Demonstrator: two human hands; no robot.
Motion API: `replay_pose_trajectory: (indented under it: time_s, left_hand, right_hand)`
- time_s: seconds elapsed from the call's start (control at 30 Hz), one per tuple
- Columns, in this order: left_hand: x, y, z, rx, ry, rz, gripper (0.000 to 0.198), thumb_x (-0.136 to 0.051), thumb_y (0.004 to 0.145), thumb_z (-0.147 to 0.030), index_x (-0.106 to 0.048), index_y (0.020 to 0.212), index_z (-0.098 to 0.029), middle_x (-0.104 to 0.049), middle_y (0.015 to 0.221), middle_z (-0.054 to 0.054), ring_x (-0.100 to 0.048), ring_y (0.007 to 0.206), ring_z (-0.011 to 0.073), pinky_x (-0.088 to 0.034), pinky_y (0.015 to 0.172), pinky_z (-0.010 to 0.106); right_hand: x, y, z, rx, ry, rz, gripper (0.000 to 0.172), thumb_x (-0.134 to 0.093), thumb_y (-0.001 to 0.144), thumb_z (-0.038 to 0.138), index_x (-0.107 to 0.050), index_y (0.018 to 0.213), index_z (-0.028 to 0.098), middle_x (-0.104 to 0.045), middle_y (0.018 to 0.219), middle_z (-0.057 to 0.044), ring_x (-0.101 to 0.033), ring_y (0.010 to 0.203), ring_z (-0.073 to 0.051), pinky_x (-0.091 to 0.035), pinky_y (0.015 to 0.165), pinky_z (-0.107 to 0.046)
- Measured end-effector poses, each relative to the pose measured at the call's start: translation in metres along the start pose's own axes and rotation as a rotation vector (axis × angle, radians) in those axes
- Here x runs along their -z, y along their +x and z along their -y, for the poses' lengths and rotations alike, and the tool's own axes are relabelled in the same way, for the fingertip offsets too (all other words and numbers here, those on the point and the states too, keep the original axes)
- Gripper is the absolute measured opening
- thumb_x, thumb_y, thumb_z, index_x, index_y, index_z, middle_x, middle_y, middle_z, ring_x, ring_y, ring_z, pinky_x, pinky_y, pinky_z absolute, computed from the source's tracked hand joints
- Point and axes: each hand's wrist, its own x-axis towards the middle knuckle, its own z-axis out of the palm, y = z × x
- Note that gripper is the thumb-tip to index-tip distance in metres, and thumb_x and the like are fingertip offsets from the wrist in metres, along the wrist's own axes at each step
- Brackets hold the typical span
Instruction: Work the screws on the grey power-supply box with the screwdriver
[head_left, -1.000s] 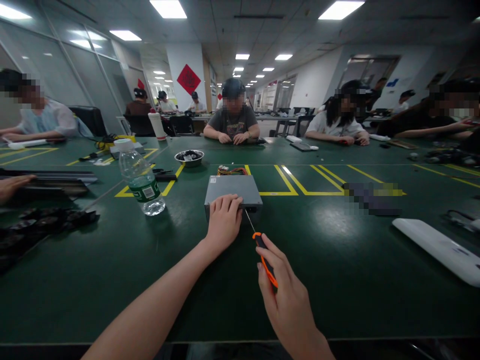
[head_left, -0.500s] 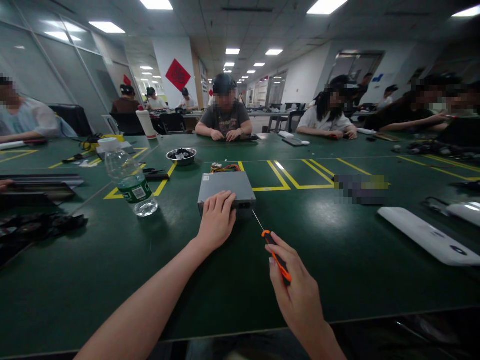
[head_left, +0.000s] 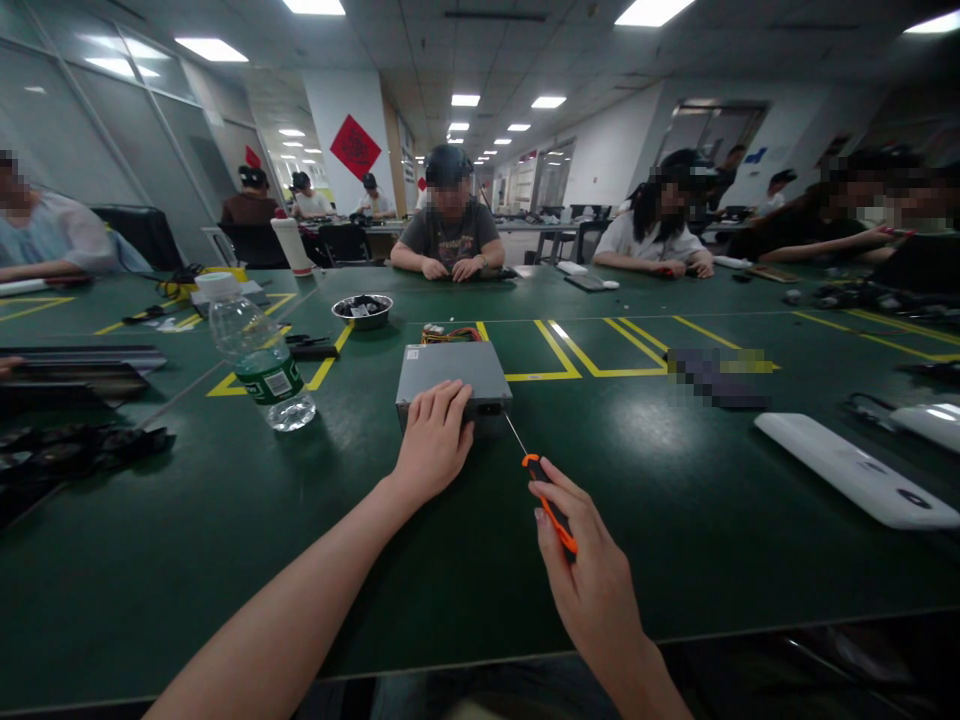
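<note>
A grey metal power supply unit (head_left: 450, 368) lies on the green table, with a bundle of coloured wires (head_left: 452, 333) at its far side. My left hand (head_left: 436, 440) presses on it from the near left, fingers over the top edge and thumb down the front face. An orange and black screwdriver (head_left: 536, 468) is gripped in my right hand (head_left: 589, 565), closed around the handle. Its thin shaft points up and left, the tip at the right end of the unit's front face, near the power socket (head_left: 489, 408). Whether the tip sits in a screw is too small to tell.
Left of the unit stands a water bottle (head_left: 271, 375); behind it is a metal bowl (head_left: 362, 312) of small parts. Dark parts (head_left: 75, 455) lie at the left. A white device (head_left: 851, 470) lies at the right. A person (head_left: 448, 225) sits opposite.
My right hand and the screwdriver have shifted slightly up and left, bringing the tip a little higher at the unit's corner. My left hand and the power supply unit stay put.
</note>
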Motion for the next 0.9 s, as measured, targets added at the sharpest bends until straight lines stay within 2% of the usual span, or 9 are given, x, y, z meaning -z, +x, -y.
replay_pose_trajectory:
  time_s: [0.9]
  left_hand:
    - [0.0007, 0.0001, -0.0007, -0.002, -0.005, 0.006, 0.042, -0.042, 0.085, -0.023, -0.038, 0.127, -0.015, -0.045, 0.129, 0.012, -0.037, 0.121, 0.0260, -0.029, 0.100, 0.044]
  right_hand:
    - [0.0004, 0.0007, -0.0016, -0.025, 0.043, 0.012, 0.026, -0.040, 0.088, 0.017, -0.048, 0.112, 0.020, -0.052, 0.123, -0.011, -0.054, 0.111, -0.020, -0.049, 0.089, -0.037]
